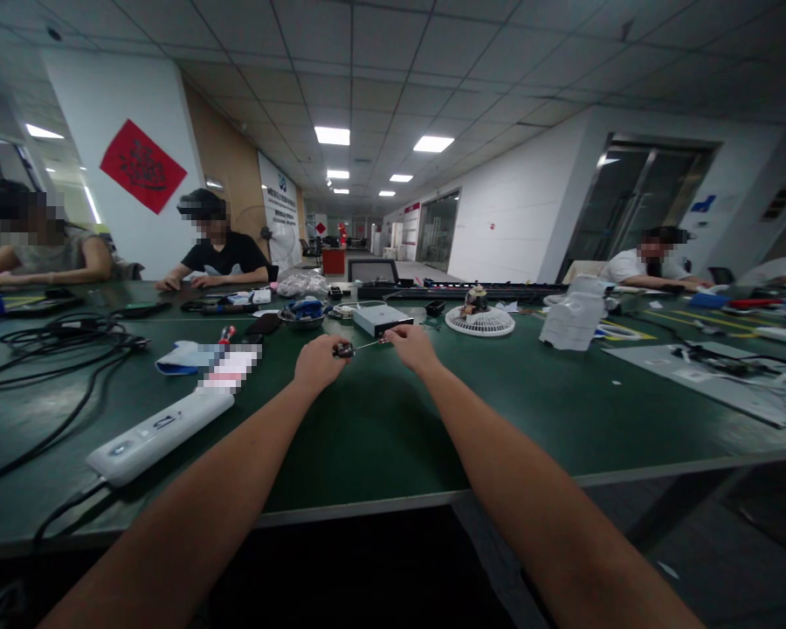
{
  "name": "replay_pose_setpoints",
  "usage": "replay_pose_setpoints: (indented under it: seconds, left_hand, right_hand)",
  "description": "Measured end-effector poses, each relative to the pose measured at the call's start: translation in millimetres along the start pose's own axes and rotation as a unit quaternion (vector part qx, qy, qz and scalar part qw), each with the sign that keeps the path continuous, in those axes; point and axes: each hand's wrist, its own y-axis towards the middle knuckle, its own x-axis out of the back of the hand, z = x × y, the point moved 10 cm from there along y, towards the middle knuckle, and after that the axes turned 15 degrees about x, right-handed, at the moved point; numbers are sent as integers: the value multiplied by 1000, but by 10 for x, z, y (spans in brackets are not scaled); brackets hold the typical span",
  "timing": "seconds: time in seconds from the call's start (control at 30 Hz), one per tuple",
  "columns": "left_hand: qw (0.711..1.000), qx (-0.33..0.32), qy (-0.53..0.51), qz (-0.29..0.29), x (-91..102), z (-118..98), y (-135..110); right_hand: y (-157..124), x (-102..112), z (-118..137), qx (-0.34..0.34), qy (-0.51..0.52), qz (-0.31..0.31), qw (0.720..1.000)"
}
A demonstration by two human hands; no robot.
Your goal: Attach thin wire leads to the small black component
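My left hand (320,362) is closed around the dark handle of a screwdriver (367,345). The thin metal shaft points right, towards my right hand (411,344). The fingers of that hand are pinched together at the shaft's tip; whatever small thing may be between them cannot be made out. Just behind both hands lies a silver box with a black front, which looks like an optical disc drive (375,318). My right fingers are close to its front, and I cannot tell whether they touch it.
A white fan grille (480,321) and a white plastic-wrapped object (573,316) stand to the right. On the left are a white power strip (161,438), black cables (72,336) and a bowl (303,315). A grey panel (707,371) lies far right. People sit across the green table (393,428).
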Motion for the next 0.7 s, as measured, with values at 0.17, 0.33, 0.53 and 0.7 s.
replay_pose_setpoints:
  seconds: [0.17, 0.33, 0.53, 0.7]
  left_hand:
    - [1000, -14, 1, -15, 14, 14, 6]
    - [1000, -16, 3, -6, 2, 3, 3]
    - [1000, -14, 8, -2, -13, 12, 18]
    - [1000, 2, 5, 2, -36, 73, 47]
  right_hand:
    - [-9, -59, -19, -13, 45, 16, 999]
    - [-17, -42, -19, -16, 12, 21, 1000]
    - [-16, -37, 21, -4, 8, 19, 1000]
    - [-4, -61, 47, 9, 1, 15, 1000]
